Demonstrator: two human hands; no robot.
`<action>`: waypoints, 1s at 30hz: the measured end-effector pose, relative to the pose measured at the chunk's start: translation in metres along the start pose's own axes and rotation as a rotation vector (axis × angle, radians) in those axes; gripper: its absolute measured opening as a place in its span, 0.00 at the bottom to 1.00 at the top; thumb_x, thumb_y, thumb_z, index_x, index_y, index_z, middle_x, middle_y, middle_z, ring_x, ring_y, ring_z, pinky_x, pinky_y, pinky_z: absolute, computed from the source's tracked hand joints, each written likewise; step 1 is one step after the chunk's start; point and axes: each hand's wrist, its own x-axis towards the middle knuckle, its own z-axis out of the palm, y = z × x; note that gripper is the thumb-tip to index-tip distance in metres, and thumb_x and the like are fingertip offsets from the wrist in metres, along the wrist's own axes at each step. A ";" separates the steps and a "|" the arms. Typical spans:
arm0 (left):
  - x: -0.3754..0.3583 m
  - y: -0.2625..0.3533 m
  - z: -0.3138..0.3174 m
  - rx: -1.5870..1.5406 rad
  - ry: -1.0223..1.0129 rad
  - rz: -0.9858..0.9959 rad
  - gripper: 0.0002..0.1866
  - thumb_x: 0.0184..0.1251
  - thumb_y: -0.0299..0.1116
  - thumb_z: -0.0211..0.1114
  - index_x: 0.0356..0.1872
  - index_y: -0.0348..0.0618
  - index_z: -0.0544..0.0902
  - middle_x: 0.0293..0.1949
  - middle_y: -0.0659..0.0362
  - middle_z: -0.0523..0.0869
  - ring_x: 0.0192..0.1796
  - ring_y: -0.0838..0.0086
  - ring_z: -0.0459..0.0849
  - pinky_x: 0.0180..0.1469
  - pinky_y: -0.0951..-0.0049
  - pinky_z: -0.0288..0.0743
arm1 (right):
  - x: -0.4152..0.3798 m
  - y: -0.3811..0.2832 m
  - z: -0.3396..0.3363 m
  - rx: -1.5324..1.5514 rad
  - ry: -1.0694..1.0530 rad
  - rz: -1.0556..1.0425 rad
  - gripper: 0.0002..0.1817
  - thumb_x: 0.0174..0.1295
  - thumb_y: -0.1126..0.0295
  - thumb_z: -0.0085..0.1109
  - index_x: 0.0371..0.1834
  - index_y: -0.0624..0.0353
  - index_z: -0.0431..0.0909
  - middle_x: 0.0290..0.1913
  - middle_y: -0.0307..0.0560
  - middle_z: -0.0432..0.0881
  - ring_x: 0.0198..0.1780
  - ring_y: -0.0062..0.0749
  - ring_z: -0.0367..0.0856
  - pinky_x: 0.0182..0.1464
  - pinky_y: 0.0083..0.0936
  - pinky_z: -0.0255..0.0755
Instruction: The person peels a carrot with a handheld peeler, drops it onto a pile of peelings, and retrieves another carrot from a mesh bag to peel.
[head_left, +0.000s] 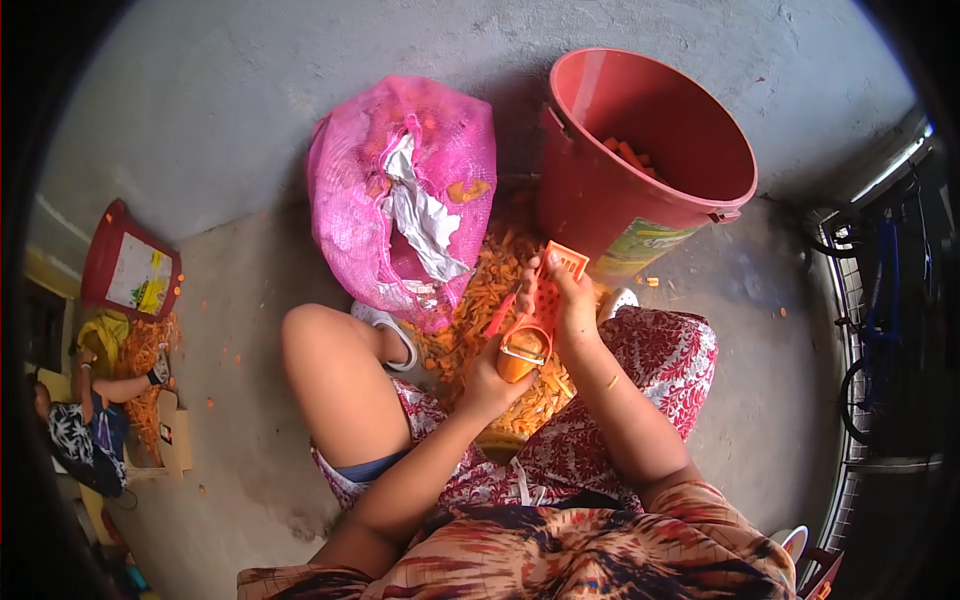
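Observation:
My right hand (pixel 568 305) is closed on an orange plastic peeler (pixel 567 262) with slots and holes in its flat body. The peeler's blade end reaches down over a thick carrot (pixel 520 366) and appears to touch it. Wrapped around the carrot's lower side are the fingers of my left hand (pixel 488 385). Part of the carrot is hidden by the blade end and the fingers. Below both hands, between my legs, lies a heap of orange carrot peelings (pixel 455 350).
A pink mesh sack (pixel 345 190) with white material on it stands ahead to the left. Ahead right is a tall red bucket (pixel 590 190) with carrots inside. At far left another person (pixel 95 430) sits by more peelings and a red bucket (pixel 105 260). A bicycle (pixel 885 310) stands at right.

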 end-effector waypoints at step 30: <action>0.002 0.023 -0.015 0.244 -0.086 0.000 0.22 0.36 0.29 0.70 0.37 0.37 0.73 0.32 0.53 0.80 0.36 0.68 0.80 0.39 0.71 0.72 | 0.022 0.009 -0.020 -0.139 0.144 0.173 0.09 0.60 0.68 0.45 0.28 0.65 0.68 0.19 0.44 0.72 0.16 0.26 0.68 0.20 0.20 0.65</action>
